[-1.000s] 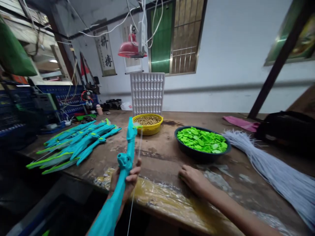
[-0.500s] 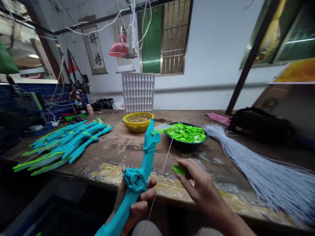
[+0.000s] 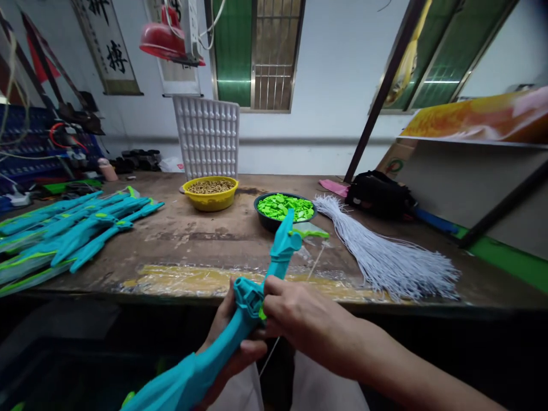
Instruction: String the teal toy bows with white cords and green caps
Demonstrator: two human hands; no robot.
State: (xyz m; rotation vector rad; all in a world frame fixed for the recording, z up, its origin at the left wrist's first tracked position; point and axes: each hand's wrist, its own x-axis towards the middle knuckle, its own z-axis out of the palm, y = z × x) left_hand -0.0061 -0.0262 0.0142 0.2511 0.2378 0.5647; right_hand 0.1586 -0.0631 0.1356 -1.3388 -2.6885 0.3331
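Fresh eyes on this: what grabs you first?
The turquoise bow-shaped part, front and centre, gripped in the left hand while the right hand holds a green piece against it. Behind, a dark bowl of bright green pieces; right of that, white strings fanned across the table.

A red lamp (image 3: 161, 41) hangs; beside a black bag (image 3: 379, 195) lies what seems pink cloth (image 3: 334, 188).

- You faced a pale wall (image 3: 338, 85).
- You saw a window (image 3: 274, 51) with bars.
- A red lamp (image 3: 160, 43) hung to your left.
- Your brown table (image 3: 209, 228) looked worn.
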